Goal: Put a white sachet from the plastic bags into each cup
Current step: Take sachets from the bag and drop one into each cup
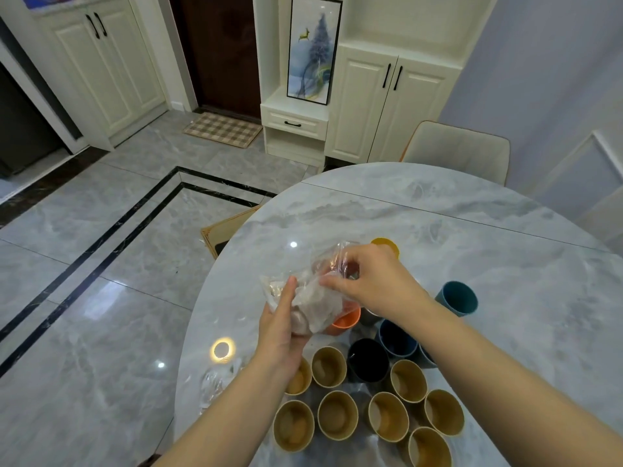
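Note:
A clear plastic bag (pixel 312 299) full of white sachets is held above the table. My left hand (pixel 278 326) grips it from below. My right hand (pixel 369 281) pinches the bag's open top, fingertips at the plastic. Below stand several brown paper cups (pixel 337 414) in a cluster near the table's front edge. Behind them stand a black cup (pixel 367 358), a dark blue cup (pixel 396 338), a teal cup (pixel 458 298), an orange cup (pixel 347 321) partly hidden by the bag, and a yellow cup (pixel 386 246) behind my right hand.
The cups stand on a round grey marble table (pixel 472 224). Another crumpled clear plastic bag (pixel 219 382) lies at the table's left edge. A beige chair (pixel 458 150) stands at the far side. A tiled floor lies to the left.

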`<state>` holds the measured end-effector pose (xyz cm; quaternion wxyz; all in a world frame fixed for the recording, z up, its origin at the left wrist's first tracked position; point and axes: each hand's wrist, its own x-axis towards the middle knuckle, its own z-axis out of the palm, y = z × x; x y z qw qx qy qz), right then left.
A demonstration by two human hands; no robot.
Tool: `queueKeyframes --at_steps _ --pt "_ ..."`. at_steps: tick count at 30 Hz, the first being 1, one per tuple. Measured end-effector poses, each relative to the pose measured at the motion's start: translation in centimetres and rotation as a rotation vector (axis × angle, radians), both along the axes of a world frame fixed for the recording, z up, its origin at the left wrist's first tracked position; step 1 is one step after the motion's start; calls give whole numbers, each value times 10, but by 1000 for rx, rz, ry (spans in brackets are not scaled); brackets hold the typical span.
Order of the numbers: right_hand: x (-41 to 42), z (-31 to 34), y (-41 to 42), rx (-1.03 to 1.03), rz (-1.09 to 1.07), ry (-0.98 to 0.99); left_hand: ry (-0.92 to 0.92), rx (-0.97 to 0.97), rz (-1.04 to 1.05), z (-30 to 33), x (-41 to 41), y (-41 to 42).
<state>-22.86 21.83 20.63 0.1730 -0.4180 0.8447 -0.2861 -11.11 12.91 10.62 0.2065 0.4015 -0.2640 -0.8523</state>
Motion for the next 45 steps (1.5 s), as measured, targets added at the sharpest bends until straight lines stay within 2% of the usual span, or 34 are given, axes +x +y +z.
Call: queueKeyframes --at_steps 6,9,11,14,21,27,29,31,34,36,37,40,45 --pt "-16 7 3 -293 -111 -237 102 403 97 -14 9 -16" --pt "-32 10 2 -482 -254 -347 121 439 147 -26 13 -25" --pt "-45 4 1 -524 -374 -368 122 437 162 -34 15 -33" --pt "-66 -26 -4 -460 -451 -411 137 447 182 -44 19 -43" --pt "-89 -122 -36 -59 -414 -344 100 459 201 -53 19 -54" --pt "-87 -149 -60 160 -372 -393 52 463 201 -51 18 -52" --pt "-84 -145 -62 213 -326 -352 38 469 200 -49 17 -52" --pt "-81 -131 -62 148 -315 -331 13 461 200 -48 14 -53" --pt "-72 -90 -59 -159 -377 -331 2 408 160 -46 9 -56" --pt "-67 -56 -54 -284 -330 -369 -2 369 131 -45 4 -57" --pt "-64 -39 -51 -280 -260 -388 -10 347 124 -45 1 -57" --pt "-55 -10 -42 -65 -74 -393 -13 286 93 -43 -7 -56" --pt "-44 -3 -37 168 42 -238 -2 198 11 -38 -13 -52"
